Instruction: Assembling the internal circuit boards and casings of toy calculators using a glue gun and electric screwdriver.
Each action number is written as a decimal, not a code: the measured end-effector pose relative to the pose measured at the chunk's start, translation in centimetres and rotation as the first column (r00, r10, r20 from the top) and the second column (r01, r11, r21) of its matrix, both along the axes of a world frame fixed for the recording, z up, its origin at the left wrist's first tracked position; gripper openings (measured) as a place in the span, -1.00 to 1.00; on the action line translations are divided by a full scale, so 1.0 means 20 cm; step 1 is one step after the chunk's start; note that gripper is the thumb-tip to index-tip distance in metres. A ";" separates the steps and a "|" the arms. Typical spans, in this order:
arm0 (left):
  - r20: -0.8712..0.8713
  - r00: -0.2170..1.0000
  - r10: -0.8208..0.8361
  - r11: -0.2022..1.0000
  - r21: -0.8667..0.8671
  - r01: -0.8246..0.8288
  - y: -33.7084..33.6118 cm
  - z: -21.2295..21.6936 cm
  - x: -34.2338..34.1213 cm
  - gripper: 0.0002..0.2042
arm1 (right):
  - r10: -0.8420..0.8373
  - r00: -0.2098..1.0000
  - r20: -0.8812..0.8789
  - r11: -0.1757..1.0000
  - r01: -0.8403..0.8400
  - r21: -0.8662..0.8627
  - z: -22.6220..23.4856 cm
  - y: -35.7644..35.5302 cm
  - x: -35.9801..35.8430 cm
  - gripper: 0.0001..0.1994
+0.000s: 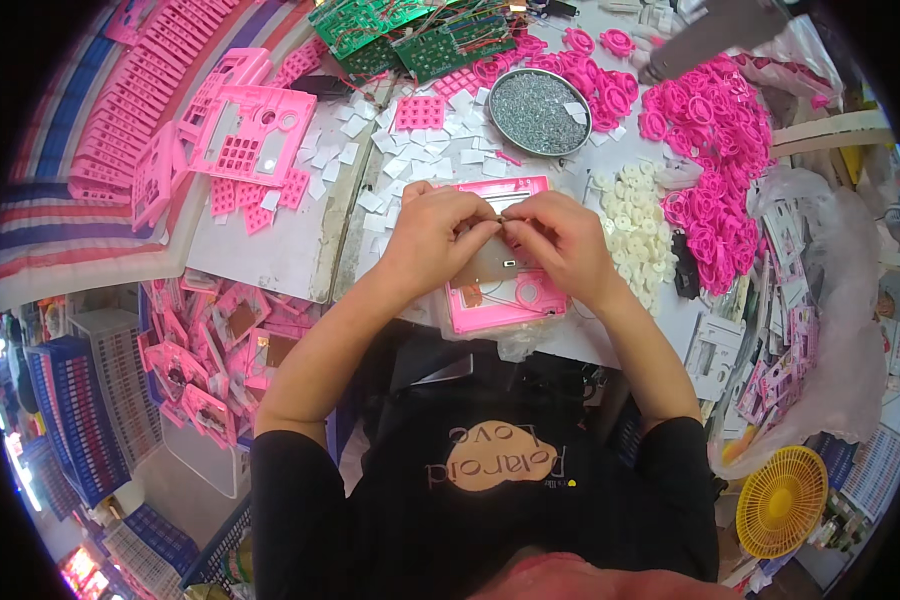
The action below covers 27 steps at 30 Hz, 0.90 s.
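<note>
A pink plastic casing (475, 318) lies in front of me near the table's front edge. My left hand (432, 238) and my right hand (562, 240) meet above its middle, thumbs and forefingers pinched close together. Whatever small piece sits between the fingertips is too small to name. Below the fingers, a greyish flat piece (488, 264) with a small dark-rimmed slot lies over the casing. Thin wire loops show in the casing's near part. The fingers partly hide its middle.
Beyond the casing stands a round dish of small metal screws (536, 112), with white paper squares (454, 150) scattered about. Pink rings (710, 130) and cream discs (635, 220) heap up at right. Green circuit boards (450, 48) lie at the back, pink housings (255, 130) at left.
</note>
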<state>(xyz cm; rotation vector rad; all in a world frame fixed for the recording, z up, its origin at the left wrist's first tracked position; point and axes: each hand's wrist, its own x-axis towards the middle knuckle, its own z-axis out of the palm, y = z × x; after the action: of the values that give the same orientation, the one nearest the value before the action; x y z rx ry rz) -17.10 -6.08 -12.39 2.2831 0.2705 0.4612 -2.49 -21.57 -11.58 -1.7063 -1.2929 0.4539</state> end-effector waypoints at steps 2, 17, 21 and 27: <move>0.066 0.998 0.011 1.000 0.026 -0.013 -0.01 -0.01 0.00 -0.91 | 0.009 0.998 0.062 0.999 -0.011 0.036 0.01 -0.02 -0.02 -0.79; 0.102 0.988 0.112 0.983 0.132 -0.125 0.05 -0.04 -0.05 -0.92 | 0.016 0.993 -0.113 0.984 -0.035 -0.174 0.19 0.06 0.27 -0.68; 0.074 0.996 0.058 0.993 0.097 -0.065 -0.01 -0.01 -0.02 -0.95 | -0.440 0.564 0.699 0.836 0.540 0.091 0.03 0.50 1.02 -0.80; 0.073 0.994 0.077 0.995 0.062 -0.081 0.00 0.00 -0.05 -0.93 | -0.151 0.309 0.939 0.631 0.761 -0.149 -0.19 0.52 1.57 -0.80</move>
<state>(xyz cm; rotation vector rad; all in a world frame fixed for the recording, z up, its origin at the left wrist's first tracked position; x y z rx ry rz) -18.09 -6.02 -12.34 2.3204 0.3156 0.5977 28.94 -11.24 -15.44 -3.0053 -1.1803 -0.6285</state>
